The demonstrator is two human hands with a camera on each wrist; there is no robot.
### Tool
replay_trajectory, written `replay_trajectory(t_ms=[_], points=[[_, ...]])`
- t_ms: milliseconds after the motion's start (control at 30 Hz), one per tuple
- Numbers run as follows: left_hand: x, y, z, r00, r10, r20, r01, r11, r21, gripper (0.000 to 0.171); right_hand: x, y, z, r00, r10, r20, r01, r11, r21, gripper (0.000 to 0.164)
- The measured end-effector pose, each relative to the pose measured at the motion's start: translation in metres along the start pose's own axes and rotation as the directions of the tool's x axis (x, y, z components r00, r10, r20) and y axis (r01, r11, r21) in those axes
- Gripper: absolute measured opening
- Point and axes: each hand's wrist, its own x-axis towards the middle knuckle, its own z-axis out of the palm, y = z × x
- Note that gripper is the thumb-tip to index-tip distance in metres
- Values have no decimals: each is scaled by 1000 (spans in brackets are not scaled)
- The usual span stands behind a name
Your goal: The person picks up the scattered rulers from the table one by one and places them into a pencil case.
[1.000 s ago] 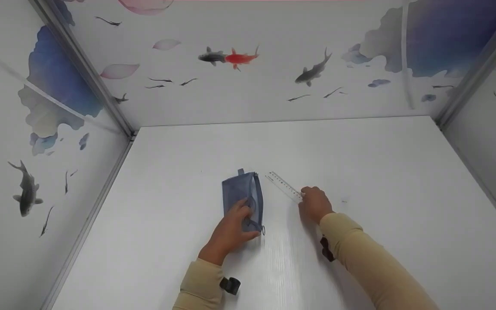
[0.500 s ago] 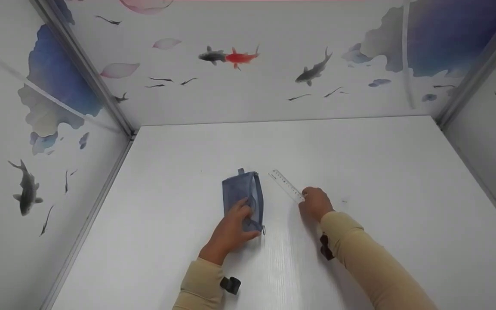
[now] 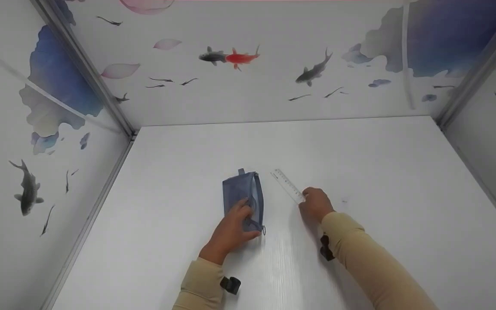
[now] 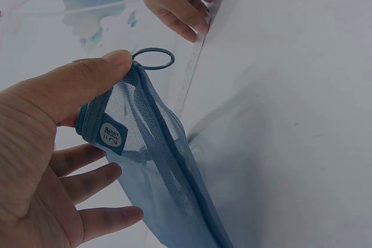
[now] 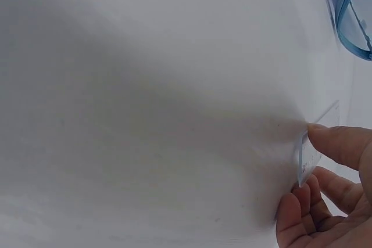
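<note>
My left hand (image 3: 229,230) pinches the near end of a blue mesh zip pouch (image 3: 235,189), thumb by the zipper's pull ring (image 4: 153,58). The pouch's zipper side faces right and gapes open; a small label (image 4: 111,136) shows near the held end. To the right, my right hand (image 3: 315,203) grips a clear plastic ruler (image 3: 288,184) by its near end, between thumb and fingers. The ruler slants up and left, its far end a short way right of the pouch. In the right wrist view, the pouch's open rim (image 5: 347,21) appears at the upper right.
The white table (image 3: 166,172) is enclosed by panels printed with fish and blue shapes, such as the back wall (image 3: 265,99). A small clear scrap (image 3: 345,200) lies right of the right hand. Dark wrist straps (image 3: 230,285) sit at both sleeves.
The ruler's far end has swung slightly right and up, away from the pouch. The left hand and pouch stay where they were.
</note>
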Motion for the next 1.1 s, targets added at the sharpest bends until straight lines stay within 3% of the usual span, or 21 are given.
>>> replay_trajectory(t_ms=[533, 833, 1100], points=[[1, -1, 0, 1000, 2, 5, -2, 1000, 0, 39, 5, 5, 4, 1000, 13, 5, -13, 999, 41, 40], [0, 0, 0, 1000, -10, 6, 10, 1000, -12, 39, 2, -2, 1, 998, 58, 34, -62, 989, 132, 35], [0, 1, -1, 1000, -23, 10, 23, 999, -30, 36, -1, -7, 0, 998, 50, 28, -54, 976, 210, 33]])
